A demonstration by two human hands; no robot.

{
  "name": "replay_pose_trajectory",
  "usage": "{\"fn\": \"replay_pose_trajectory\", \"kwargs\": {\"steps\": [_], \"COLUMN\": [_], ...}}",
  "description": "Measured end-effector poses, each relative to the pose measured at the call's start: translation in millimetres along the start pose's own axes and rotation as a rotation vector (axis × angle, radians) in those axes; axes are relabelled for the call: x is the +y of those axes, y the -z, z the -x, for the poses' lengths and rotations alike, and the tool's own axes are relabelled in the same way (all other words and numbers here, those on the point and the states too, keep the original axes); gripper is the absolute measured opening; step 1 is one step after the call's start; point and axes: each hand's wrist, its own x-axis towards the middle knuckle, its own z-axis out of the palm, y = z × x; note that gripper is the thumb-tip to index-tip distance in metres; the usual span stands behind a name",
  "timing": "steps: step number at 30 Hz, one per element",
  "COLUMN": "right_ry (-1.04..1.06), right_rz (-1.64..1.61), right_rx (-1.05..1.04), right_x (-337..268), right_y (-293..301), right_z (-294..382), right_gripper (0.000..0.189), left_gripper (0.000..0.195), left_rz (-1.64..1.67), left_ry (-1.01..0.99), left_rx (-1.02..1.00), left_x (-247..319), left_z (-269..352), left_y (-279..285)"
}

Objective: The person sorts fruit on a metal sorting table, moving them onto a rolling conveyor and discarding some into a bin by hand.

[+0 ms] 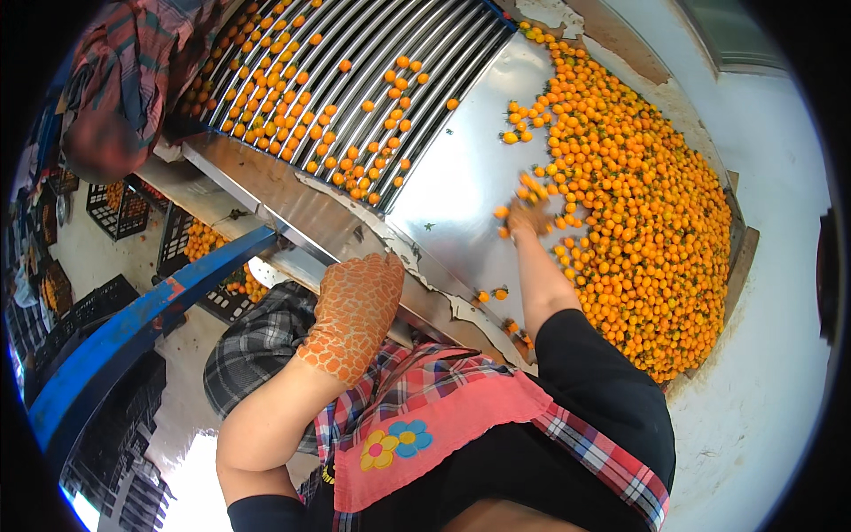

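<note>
My right hand (527,218), blurred and apparently gloved, is over the metal sheet (459,173). Loose orange cherry tomatoes (533,189) lie around its fingers, at the left edge of a large heap of cherry tomatoes (638,219), many with green calyxes. Blur hides whether any are gripped. My left hand (359,309), in an orange glove with a pale net pattern, rests curled at the torn, sheet-covered ledge (332,219). Its fingertips are hidden, and no tomato shows in it. Left of the sheet, several tomatoes (286,113) sit on the metal roller conveyor (425,40).
Another person's plaid sleeve (126,73) is beside the conveyor at upper left. A blue metal bar (153,312) slants past my left arm. Black plastic crates (118,209), some with tomatoes, stand on the floor below. A white wall (771,199) borders the heap on the right.
</note>
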Motion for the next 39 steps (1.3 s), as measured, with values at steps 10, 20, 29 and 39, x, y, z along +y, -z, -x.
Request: {"fn": "replay_pose_trajectory", "kwargs": {"steps": [10,20,29,39], "right_ry": [1.131,0.176,0.657,0.300], "right_rz": [0.693,0.375,-0.230,0.383], "right_rx": [-0.300,-0.283,-0.656,0.082], "right_x": [25.6,152.8,4.1,137.1], "right_y": [13.7,-23.4,-47.1,39.3], "right_z": [53.6,103.3,129.4,-2.6], "right_gripper": [0.079,0.115,0.084,0.093], "left_gripper": [0.044,0.030,0.031,0.014], "left_rz": [-0.026,0.001,-0.023,-0.041], "left_ry": [-0.024,-0.076,-0.055,-0.088], "left_rx": [-0.024,-0.052,-0.058,0.101], "left_x": [-1.1,10.8,3.7,0.9], "left_z": [-3.2,-3.7,3.2,9.2], "left_y": [2.2,-5.7,-3.4,-12.9]}}
